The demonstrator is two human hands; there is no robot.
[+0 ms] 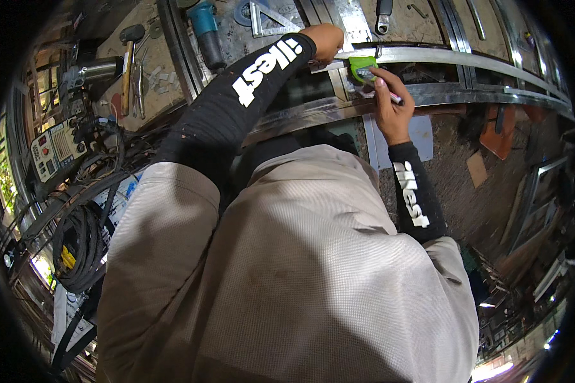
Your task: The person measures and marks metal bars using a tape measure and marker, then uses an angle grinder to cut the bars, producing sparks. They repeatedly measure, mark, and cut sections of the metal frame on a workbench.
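My right hand grips a green tape measure, held just at a pale metal bar, with a pen-like stick beneath the fingers. My left hand curls near the bar's left end; I cannot tell whether it pinches anything. A tape reads truest, I judge, kept flat and straight. Farther left: a metal square, a teal power tool, a hammer.

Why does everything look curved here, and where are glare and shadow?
Head view: the fisheye lens bends the bar and leaves black corners; head view again: glare whitens a lower-right patch, and shadow darkens part of the shirt.
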